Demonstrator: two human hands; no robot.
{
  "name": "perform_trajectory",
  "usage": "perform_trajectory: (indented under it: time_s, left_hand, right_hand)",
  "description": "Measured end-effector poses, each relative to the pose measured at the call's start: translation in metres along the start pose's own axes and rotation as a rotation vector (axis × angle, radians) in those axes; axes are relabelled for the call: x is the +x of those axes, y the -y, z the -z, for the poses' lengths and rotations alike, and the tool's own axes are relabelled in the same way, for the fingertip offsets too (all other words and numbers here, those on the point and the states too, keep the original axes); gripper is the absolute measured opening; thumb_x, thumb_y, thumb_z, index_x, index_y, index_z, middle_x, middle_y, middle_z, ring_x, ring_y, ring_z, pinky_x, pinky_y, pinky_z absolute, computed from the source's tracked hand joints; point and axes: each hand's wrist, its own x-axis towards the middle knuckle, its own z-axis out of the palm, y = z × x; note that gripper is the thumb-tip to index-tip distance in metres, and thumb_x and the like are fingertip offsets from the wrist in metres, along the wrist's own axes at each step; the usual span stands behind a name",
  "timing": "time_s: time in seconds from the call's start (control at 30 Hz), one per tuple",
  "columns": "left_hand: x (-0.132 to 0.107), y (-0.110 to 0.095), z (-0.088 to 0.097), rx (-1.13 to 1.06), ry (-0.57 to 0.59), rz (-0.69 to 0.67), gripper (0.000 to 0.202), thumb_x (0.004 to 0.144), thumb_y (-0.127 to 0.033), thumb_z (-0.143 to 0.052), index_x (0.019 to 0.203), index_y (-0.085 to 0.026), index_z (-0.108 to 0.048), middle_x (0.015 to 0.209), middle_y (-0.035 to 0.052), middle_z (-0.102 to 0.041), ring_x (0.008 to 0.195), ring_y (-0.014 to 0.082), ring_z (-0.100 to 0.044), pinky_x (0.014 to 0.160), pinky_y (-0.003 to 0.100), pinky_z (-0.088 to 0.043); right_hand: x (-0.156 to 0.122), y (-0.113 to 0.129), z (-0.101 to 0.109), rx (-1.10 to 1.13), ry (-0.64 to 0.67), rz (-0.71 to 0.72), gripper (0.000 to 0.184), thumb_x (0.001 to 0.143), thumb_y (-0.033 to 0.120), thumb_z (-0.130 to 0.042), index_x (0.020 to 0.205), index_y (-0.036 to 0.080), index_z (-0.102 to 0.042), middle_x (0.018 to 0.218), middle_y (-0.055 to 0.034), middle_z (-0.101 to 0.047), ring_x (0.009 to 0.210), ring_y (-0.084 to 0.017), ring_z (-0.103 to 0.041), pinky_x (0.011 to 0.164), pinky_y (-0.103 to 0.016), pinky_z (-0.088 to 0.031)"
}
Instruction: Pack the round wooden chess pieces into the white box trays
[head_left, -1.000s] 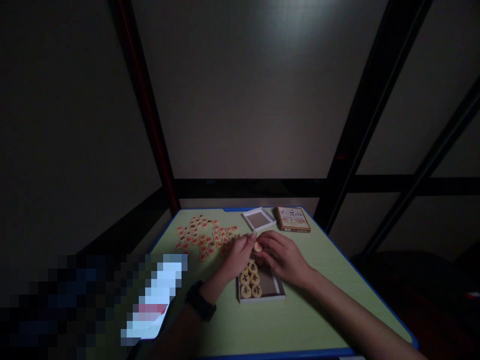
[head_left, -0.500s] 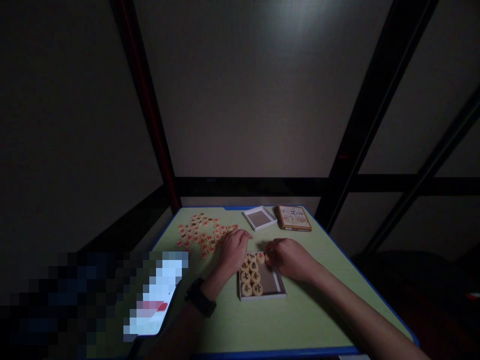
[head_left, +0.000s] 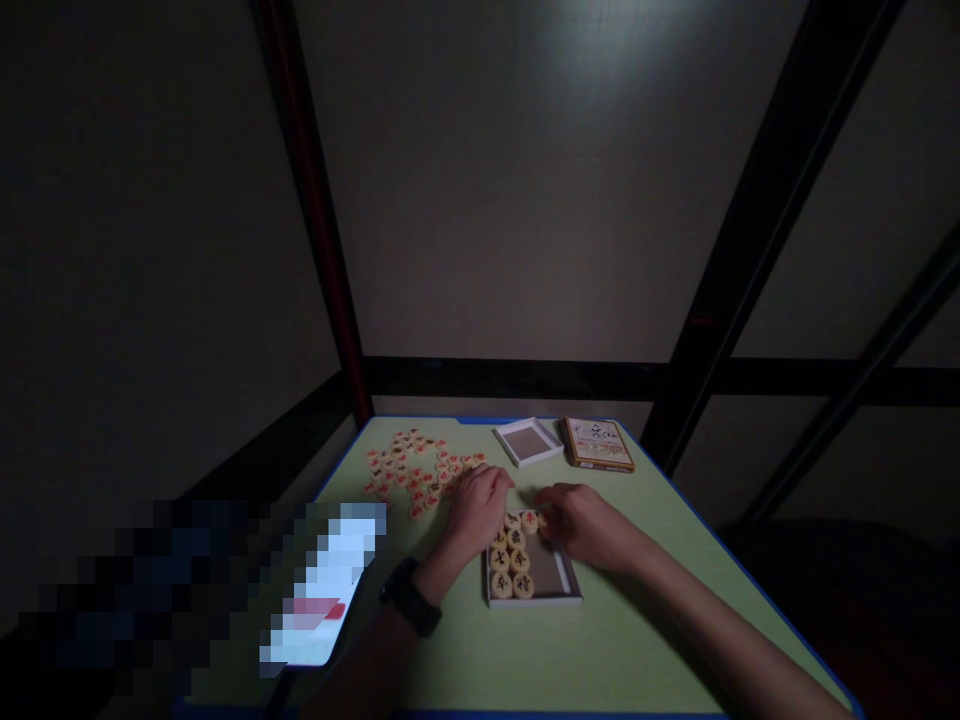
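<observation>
A shallow white box tray point(head_left: 534, 603) lies near the middle of the table. In its left part sit round wooden Chinese chess pieces with black characters, among them one front piece point(head_left: 523, 585). A red-marked piece point(head_left: 529, 521) is in the back row. My left hand point(head_left: 480, 508), with a dark watch on the wrist, curls at the tray's back left corner, fingers together; what lies under them is hidden. At the back right corner, my right hand point(head_left: 589, 525) has its fingers closed on a chess piece point(head_left: 544, 521), mostly covered by them.
Many loose chess pieces point(head_left: 417, 497) are spread at the table's back left. A second shallow white tray point(head_left: 528, 442) and a printed box point(head_left: 598, 444) lie at the back right. A lit phone point(head_left: 322, 590), partly blurred, is at the left. The green table point(head_left: 630, 650) has blue edges.
The whole view has shifted slightly, so everything appears a little further right and lower. Both hands keep nearly the same places at the tray.
</observation>
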Motion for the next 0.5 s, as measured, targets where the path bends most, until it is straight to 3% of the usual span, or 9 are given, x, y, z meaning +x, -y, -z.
perform_trajectory:
  time_s: [0.17, 0.37, 0.5]
  left_hand:
    - [-0.002, -0.004, 0.004, 0.054, 0.004, -0.022, 0.031, 0.090, -0.017, -0.036, 0.073, -0.021, -0.062, 0.084, 0.0027, -0.066, 0.086, 0.0170, -0.060, 0.083, 0.030, -0.044]
    - [-0.006, -0.007, 0.005, 0.236, 0.002, -0.144, 0.030, 0.092, -0.020, -0.039, 0.074, -0.020, -0.063, 0.083, 0.0055, -0.065, 0.087, 0.0193, -0.059, 0.084, 0.031, -0.044]
    - [0.005, 0.005, 0.024, 0.390, 0.047, -0.162, 0.029, 0.093, -0.019, -0.039, 0.082, -0.018, -0.066, 0.091, 0.0084, -0.068, 0.093, 0.0202, -0.059, 0.089, 0.032, -0.043]
  right_hand:
    - [-0.002, -0.001, 0.011, 0.044, 0.029, 0.058, 0.033, 0.074, 0.014, -0.058, 0.106, 0.019, -0.067, 0.084, -0.0039, -0.067, 0.074, -0.017, -0.060, 0.069, -0.026, -0.042]
    - [0.000, -0.005, 0.011, 0.075, -0.088, 0.069, 0.032, 0.073, 0.012, -0.055, 0.101, 0.017, -0.068, 0.083, -0.0041, -0.062, 0.073, -0.017, -0.058, 0.067, -0.026, -0.042]
    - [0.002, -0.012, 0.007, -0.001, -0.172, 0.068, 0.036, 0.071, 0.008, -0.048, 0.100, 0.016, -0.068, 0.085, -0.0052, -0.061, 0.076, -0.017, -0.058, 0.069, -0.027, -0.042]
